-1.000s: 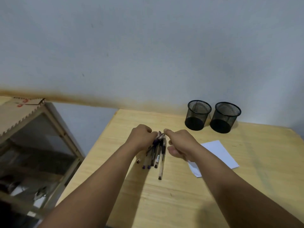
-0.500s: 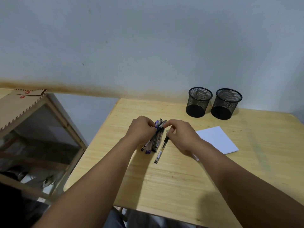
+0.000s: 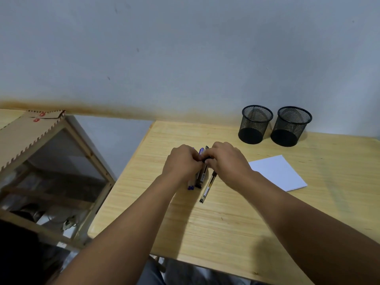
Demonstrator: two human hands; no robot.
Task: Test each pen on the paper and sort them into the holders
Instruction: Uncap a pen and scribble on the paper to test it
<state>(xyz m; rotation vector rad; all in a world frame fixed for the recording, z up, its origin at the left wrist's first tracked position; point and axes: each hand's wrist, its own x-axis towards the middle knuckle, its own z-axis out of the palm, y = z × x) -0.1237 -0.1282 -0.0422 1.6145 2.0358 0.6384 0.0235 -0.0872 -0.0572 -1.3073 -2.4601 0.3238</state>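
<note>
Several pens (image 3: 199, 177) lie bunched on the wooden table (image 3: 226, 233), some purple-capped, some black. My left hand (image 3: 183, 163) rests closed over the bundle's left side. My right hand (image 3: 228, 163) pinches the top end of one clear pen with a black grip (image 3: 208, 188), which angles out to the right of the bundle, its lower end on the table. A white sheet of paper (image 3: 277, 172) lies to the right of my hands. Two black mesh holders (image 3: 255, 124) (image 3: 292, 126) stand side by side at the back by the wall, both empty as far as I can see.
The table's left edge (image 3: 123, 182) drops off next to a wooden-framed cabinet (image 3: 51, 171) with a cardboard piece on top. The wall runs right behind the holders.
My hands have closed in over the bundle. The clear pen has come further apart from the others to the right. The view has tilted down a little.
</note>
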